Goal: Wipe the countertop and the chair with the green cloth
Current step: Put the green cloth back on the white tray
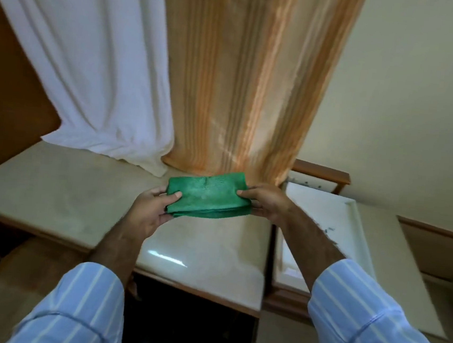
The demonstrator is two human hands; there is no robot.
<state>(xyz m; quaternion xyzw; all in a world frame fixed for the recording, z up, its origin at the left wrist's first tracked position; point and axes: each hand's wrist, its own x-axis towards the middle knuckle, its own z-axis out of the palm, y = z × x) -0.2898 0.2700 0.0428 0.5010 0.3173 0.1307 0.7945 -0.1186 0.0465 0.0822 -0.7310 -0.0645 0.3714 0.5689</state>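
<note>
A folded green cloth (208, 196) is held a little above the beige stone countertop (59, 196), near its back edge. My left hand (148, 209) grips the cloth's left end, thumb on top. My right hand (265, 201) pinches its right end. Both forearms come up from the bottom of the view in blue striped sleeves. A brown wooden surface (16, 270) shows at the lower left below the counter; I cannot tell whether it belongs to the chair.
A white curtain (92, 61) and an orange striped curtain (243, 76) hang down onto the back of the counter. A white tray-like panel (323, 216) lies to the right, with a wooden ledge (322, 172) behind it. A cream wall (419, 107) stands at the right.
</note>
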